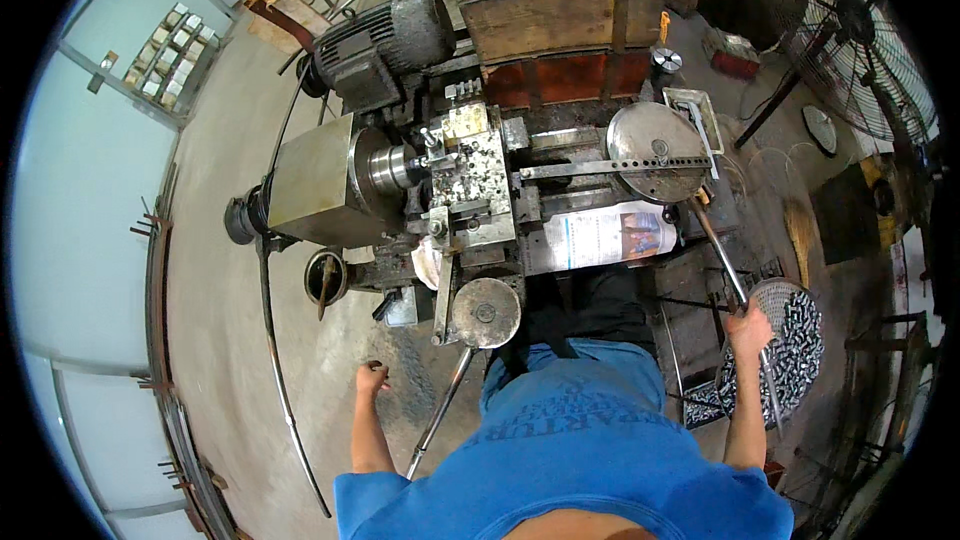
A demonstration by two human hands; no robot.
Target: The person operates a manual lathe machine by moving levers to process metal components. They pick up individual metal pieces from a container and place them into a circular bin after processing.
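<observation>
My right hand [748, 332] is wrapped round a long metal lever [722, 258], which runs up to a large round disc [640, 130] on the right of a small lathe. My left hand [372, 378] hovers over the floor, left of the machine's smaller disc [488, 308]. Its fingers are curled, and whatever they may hold is too small to make out. A second lever [440, 415] slants down from the smaller disc, apart from both hands. Further off, the lathe's spindle [388, 170] faces a greasy tool slide [468, 175].
Under my right forearm sits a round basket [775, 292] of small metal parts. Behind the lathe are an electric motor [385, 40] and a wooden bin [545, 25] of similar parts. A newspaper [600, 238] lies on the bed, a pot [340, 285] hangs left, a fan [850, 15] stands right.
</observation>
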